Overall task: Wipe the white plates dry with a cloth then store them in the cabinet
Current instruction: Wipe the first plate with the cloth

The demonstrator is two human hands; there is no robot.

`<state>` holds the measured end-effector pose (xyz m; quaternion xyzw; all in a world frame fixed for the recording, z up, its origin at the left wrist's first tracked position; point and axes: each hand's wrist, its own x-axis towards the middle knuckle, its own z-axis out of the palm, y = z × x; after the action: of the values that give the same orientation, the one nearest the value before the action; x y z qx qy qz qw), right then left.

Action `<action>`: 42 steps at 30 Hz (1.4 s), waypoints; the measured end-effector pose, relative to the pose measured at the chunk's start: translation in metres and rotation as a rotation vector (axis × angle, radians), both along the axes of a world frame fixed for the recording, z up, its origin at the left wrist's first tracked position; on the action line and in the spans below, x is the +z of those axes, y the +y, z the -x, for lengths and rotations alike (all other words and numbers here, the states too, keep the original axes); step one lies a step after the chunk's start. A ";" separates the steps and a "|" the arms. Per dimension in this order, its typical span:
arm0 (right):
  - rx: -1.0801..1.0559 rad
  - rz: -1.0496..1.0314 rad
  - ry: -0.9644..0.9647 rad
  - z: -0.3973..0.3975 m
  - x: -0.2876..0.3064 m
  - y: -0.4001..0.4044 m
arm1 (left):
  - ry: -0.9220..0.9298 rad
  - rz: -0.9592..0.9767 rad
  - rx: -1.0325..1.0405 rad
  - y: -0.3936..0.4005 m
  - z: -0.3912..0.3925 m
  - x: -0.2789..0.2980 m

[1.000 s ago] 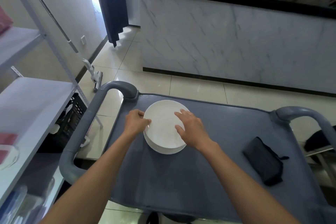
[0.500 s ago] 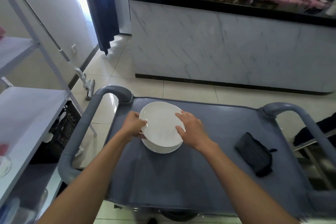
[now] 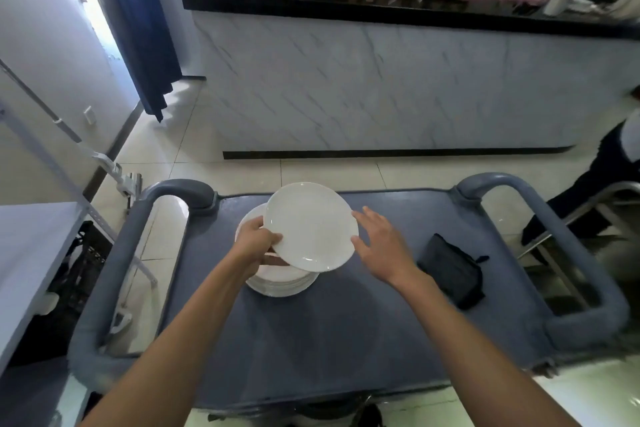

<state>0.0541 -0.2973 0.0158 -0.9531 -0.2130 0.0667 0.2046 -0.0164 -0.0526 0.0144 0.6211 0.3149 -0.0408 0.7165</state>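
Head view is showing me the grey cart (image 3: 346, 340) filling the lower half of the frame, and I am placing everything against it. Beyond its far edge the marble-fronted counter (image 3: 381, 80) is running across the room, with a dark blue curtain (image 3: 138, 28) hanging off past the cart's far left corner. A white shelf (image 3: 27, 253) is sitting just beside the cart's left handle.

On the cart's top, toward its far left, the stack of white plates (image 3: 280, 282) is resting. One white plate (image 3: 311, 225) is tilting above that stack, raised clear of it. I am seeing the left hand (image 3: 256, 243) pinching this plate's near left rim, thumb on top and fingers curling underneath. The right hand (image 3: 379, 246) is hovering just beside the plate's right rim with fingers spread and relaxed, gripping nothing; whether the fingertips are touching the rim I cannot tell.

Toward the cart's right side, well apart from the stack, a dark folded cloth (image 3: 453, 270) is lying flat.
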 end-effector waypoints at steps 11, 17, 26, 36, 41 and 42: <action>-0.308 -0.013 0.063 -0.031 -0.035 -0.135 | -0.030 -0.027 -0.105 -0.092 -0.060 -0.005; -0.333 0.177 0.117 -0.046 -0.069 -0.195 | -0.022 0.002 -0.071 -0.145 -0.087 -0.024; -0.177 0.380 0.172 -0.066 -0.118 -0.221 | 0.065 0.007 0.015 -0.186 -0.104 -0.054; -0.107 0.391 -0.012 -0.083 -0.148 -0.231 | 0.093 0.013 0.100 -0.209 -0.105 -0.074; -0.184 0.362 -0.110 -0.083 -0.157 -0.228 | 0.100 0.042 0.099 -0.210 -0.101 -0.080; -0.203 0.338 -0.121 -0.083 -0.157 -0.228 | 0.100 0.042 0.091 -0.210 -0.102 -0.079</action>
<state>0.1376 -0.5248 -0.1414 -0.9926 -0.1137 0.0233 0.0344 0.0852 -0.2627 -0.0646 0.5879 0.3775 -0.0457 0.7139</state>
